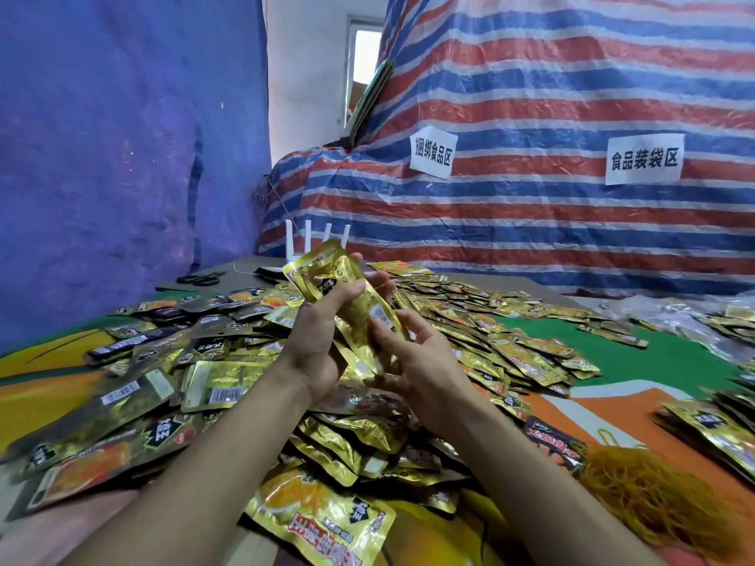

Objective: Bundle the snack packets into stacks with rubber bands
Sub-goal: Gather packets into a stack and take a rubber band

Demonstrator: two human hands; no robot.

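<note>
my left hand (318, 345) clasps the packet stack (354, 316); my slack right hand (414, 363) touches it, nearer the rubber bands (653, 496).

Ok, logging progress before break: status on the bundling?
Left hand grips packet stack, right hand against its lower end, grip unclear. No band visible on stack. Rubber bands lie right, nothing blocking.

Both bare arms are stretched forward, and the hands are held close together in the middle. The left hand (320, 337) is wrapped round a stack of packets (351, 304), thumb on the front. The right hand (416, 357) is held loose beside it, thumb touching the stack.
</note>
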